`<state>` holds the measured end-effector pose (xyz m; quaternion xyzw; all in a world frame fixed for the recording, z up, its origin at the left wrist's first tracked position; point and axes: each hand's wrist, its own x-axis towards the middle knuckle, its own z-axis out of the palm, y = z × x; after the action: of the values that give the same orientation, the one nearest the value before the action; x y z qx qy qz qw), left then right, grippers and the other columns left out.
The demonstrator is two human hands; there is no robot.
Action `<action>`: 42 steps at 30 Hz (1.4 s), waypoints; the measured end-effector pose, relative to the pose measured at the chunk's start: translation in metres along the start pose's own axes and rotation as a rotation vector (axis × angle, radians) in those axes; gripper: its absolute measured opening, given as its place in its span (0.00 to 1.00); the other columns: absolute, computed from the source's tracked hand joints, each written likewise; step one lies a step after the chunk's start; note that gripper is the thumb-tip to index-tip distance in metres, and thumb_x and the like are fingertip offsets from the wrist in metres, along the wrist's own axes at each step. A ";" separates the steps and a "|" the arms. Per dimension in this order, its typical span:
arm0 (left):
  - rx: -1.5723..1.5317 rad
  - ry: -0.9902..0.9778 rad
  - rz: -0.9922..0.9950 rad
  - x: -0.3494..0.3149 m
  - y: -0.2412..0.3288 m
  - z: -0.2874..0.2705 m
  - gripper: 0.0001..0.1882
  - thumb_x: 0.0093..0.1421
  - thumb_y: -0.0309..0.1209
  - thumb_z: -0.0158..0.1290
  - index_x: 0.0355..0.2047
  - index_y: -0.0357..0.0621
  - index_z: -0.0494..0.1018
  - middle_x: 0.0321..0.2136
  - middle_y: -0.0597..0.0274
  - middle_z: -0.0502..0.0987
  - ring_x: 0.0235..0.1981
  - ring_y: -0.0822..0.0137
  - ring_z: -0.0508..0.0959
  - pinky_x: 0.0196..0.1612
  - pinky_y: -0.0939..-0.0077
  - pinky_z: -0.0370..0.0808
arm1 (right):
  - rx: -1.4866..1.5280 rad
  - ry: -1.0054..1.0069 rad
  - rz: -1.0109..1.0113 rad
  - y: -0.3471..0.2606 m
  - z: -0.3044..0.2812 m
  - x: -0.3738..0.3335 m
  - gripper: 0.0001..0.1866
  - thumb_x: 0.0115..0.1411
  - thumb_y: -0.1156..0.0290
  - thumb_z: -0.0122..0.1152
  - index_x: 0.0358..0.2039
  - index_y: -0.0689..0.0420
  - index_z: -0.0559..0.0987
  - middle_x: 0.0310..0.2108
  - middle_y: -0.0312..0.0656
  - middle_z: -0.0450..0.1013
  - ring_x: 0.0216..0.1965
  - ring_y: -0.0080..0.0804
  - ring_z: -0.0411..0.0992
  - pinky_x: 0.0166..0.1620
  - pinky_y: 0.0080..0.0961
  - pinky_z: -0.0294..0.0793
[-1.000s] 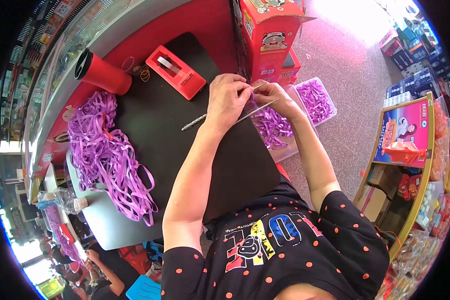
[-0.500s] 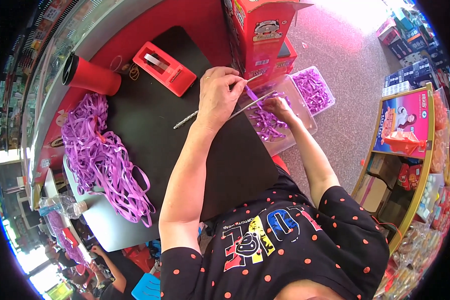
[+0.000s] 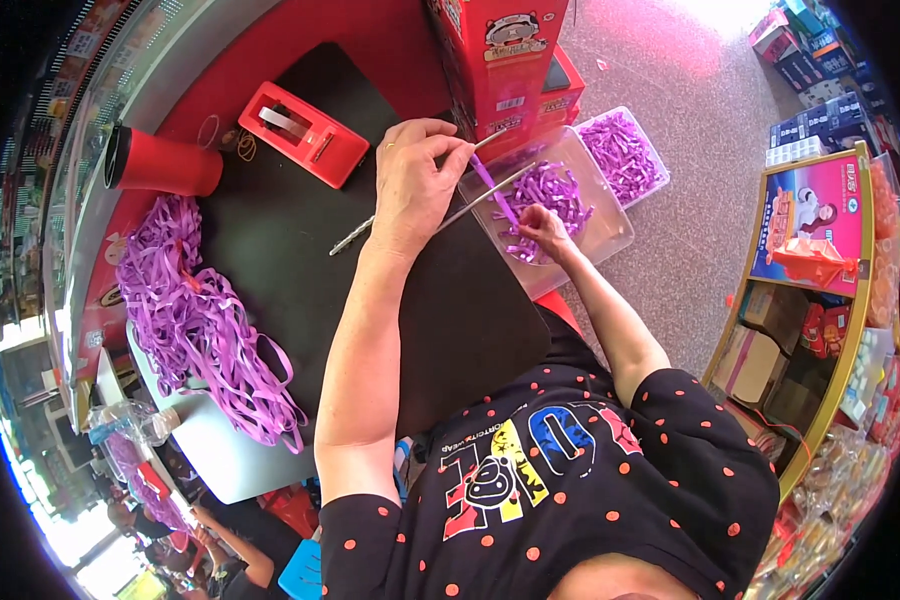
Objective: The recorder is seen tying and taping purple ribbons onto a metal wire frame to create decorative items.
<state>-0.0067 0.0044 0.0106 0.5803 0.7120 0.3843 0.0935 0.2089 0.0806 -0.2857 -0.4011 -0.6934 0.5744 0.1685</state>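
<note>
My left hand, held over the far right of the black tabletop, pinches a narrow purple ribbon between thumb and forefinger. Two thin rods pass beneath that hand and stick out past both sides of it; whether the palm grips them is hidden. From the left fingertips the ribbon runs taut across a rod to my right hand, whose closed fingers pinch its lower end. Below the right hand stands a clear plastic tub holding many short purple ribbon pieces.
A long purple ribbon bundle hangs over the table's left edge. Beyond it are a red tumbler and a red tape dispenser. Red boxes rise behind my hands. A second tub of ribbon pieces sits farther right.
My right hand has drawn down and slightly left, away from the rod's tip, and the ribbon between both hands is now longer and straighter. My left hand still pinches it.
</note>
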 end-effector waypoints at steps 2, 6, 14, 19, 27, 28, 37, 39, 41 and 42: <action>0.003 -0.001 -0.002 -0.002 -0.002 -0.001 0.09 0.54 0.34 0.57 0.30 0.41 0.81 0.39 0.62 0.77 0.48 0.59 0.70 0.52 0.65 0.64 | 0.122 -0.054 0.005 -0.002 0.007 -0.012 0.08 0.52 0.78 0.63 0.28 0.57 0.71 0.23 0.29 0.69 0.27 0.16 0.67 0.30 0.17 0.68; 0.014 -0.003 0.005 -0.001 -0.003 -0.001 0.09 0.54 0.33 0.58 0.30 0.40 0.80 0.40 0.61 0.77 0.47 0.58 0.70 0.51 0.66 0.66 | -0.001 0.045 -0.055 -0.008 0.013 -0.044 0.10 0.51 0.72 0.66 0.29 0.58 0.73 0.22 0.35 0.70 0.26 0.20 0.67 0.32 0.24 0.70; 0.023 0.006 -0.004 -0.001 0.001 -0.001 0.08 0.54 0.33 0.58 0.29 0.42 0.80 0.40 0.61 0.76 0.48 0.58 0.70 0.51 0.66 0.65 | 0.558 0.127 0.019 -0.025 0.014 -0.048 0.07 0.54 0.75 0.65 0.29 0.57 0.73 0.25 0.31 0.71 0.28 0.17 0.69 0.33 0.17 0.70; 0.020 -0.001 -0.015 -0.002 0.003 -0.002 0.08 0.54 0.33 0.58 0.29 0.41 0.80 0.40 0.62 0.76 0.48 0.58 0.70 0.52 0.66 0.65 | 0.497 0.111 -0.040 -0.023 0.011 -0.034 0.07 0.56 0.76 0.61 0.36 0.60 0.77 0.29 0.34 0.76 0.32 0.19 0.72 0.37 0.19 0.72; 0.056 -0.021 -0.012 -0.001 0.005 -0.003 0.09 0.56 0.32 0.57 0.32 0.39 0.79 0.41 0.59 0.76 0.48 0.59 0.71 0.52 0.68 0.66 | 0.047 0.044 -0.151 -0.002 0.012 -0.044 0.12 0.60 0.66 0.58 0.40 0.59 0.80 0.36 0.43 0.77 0.39 0.32 0.75 0.45 0.26 0.73; 0.040 -0.013 -0.006 0.000 0.004 -0.002 0.09 0.55 0.32 0.58 0.31 0.40 0.80 0.41 0.60 0.76 0.48 0.59 0.71 0.52 0.67 0.66 | 0.017 0.029 -0.166 -0.004 0.010 -0.047 0.13 0.61 0.65 0.57 0.40 0.59 0.80 0.37 0.44 0.77 0.41 0.33 0.75 0.46 0.27 0.72; 0.044 -0.023 0.007 -0.001 0.000 -0.005 0.09 0.55 0.32 0.57 0.31 0.40 0.80 0.43 0.58 0.75 0.49 0.56 0.70 0.52 0.66 0.65 | -0.419 0.092 -0.532 -0.048 -0.017 -0.114 0.07 0.49 0.69 0.65 0.30 0.54 0.82 0.41 0.41 0.72 0.43 0.37 0.69 0.48 0.34 0.69; 0.075 -0.033 0.006 -0.003 -0.001 -0.010 0.10 0.56 0.33 0.56 0.33 0.40 0.80 0.45 0.56 0.74 0.50 0.57 0.69 0.53 0.67 0.65 | -0.561 0.080 -0.667 -0.051 -0.028 -0.137 0.07 0.48 0.69 0.65 0.30 0.53 0.82 0.42 0.39 0.72 0.42 0.37 0.69 0.47 0.34 0.69; 0.056 -0.063 0.003 -0.003 -0.003 -0.010 0.10 0.57 0.34 0.56 0.33 0.40 0.80 0.47 0.56 0.74 0.52 0.56 0.68 0.54 0.66 0.64 | -0.707 0.079 -0.794 -0.063 -0.040 -0.161 0.07 0.48 0.70 0.65 0.31 0.52 0.82 0.42 0.37 0.73 0.41 0.36 0.69 0.46 0.34 0.69; 0.055 -0.054 0.004 -0.003 -0.003 -0.010 0.10 0.57 0.34 0.56 0.33 0.40 0.80 0.47 0.56 0.74 0.52 0.56 0.68 0.54 0.66 0.64 | -0.690 0.073 -0.792 -0.078 -0.047 -0.174 0.08 0.47 0.70 0.65 0.31 0.52 0.82 0.43 0.35 0.73 0.40 0.35 0.70 0.45 0.33 0.69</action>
<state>-0.0142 -0.0034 0.0144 0.5942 0.7183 0.3490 0.0959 0.3211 -0.0202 -0.1606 -0.1601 -0.9343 0.1905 0.2552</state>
